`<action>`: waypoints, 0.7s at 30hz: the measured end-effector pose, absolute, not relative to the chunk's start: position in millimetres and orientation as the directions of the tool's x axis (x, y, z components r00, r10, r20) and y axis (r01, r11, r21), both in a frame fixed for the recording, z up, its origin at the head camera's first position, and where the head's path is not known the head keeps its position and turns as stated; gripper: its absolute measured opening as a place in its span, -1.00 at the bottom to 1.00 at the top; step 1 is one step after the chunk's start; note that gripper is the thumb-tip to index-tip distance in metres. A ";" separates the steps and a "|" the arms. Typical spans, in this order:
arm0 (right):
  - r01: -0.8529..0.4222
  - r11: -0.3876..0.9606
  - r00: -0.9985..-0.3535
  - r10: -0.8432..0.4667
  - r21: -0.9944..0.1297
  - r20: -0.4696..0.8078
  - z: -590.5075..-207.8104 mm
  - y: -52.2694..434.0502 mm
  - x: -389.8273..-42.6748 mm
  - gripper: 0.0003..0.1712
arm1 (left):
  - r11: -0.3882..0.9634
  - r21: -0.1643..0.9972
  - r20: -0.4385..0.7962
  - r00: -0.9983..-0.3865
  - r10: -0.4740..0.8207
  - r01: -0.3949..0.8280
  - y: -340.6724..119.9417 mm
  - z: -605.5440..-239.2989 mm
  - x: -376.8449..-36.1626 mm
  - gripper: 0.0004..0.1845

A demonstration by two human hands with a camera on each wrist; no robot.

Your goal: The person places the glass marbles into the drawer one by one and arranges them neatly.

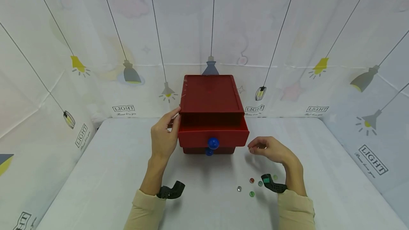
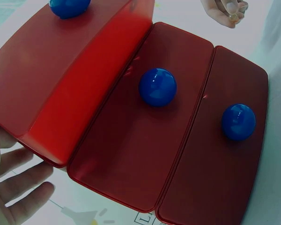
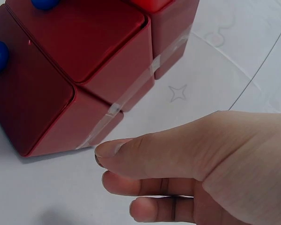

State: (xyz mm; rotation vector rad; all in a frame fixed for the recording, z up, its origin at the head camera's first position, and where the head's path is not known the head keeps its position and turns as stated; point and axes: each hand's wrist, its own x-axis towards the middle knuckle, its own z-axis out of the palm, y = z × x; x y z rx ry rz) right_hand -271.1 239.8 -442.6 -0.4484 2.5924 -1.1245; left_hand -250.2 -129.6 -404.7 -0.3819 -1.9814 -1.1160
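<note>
Steadying the red plastic drawer chest (image 1: 211, 113) with straight left hand (image 1: 164, 136) fingers against its near-left side seems wise while the right hand (image 1: 270, 149), curled, perhaps pinching a marble, hovers beside the pulled-out top drawer (image 1: 213, 136), loose glass marbles (image 1: 252, 186) lying below its wrist.

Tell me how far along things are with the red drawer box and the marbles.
Done: the top drawer of the red drawer box is pulled out. In hand: the left hand rests against the box's left side, and the right hand hovers near the drawer, fingers curled, seemingly pinching something small. Left: several marbles lie on the table; whether any are in the drawer can't be seen.
</note>
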 end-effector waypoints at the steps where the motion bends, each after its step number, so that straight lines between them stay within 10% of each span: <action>1: -0.170 0.650 -0.913 -0.387 -0.741 -0.130 -442.6 239.6 -271.0 -0.71 | 0.563 0.573 0.770 -0.627 -0.121 0.595 -129.5 -404.6 -250.2 -0.69; 21: -0.166 0.672 -0.916 -0.376 -0.721 -0.139 -446.1 237.0 -273.4 -0.74 | 0.543 0.602 0.748 -0.652 -0.125 0.586 -130.4 -404.2 -250.3 -0.67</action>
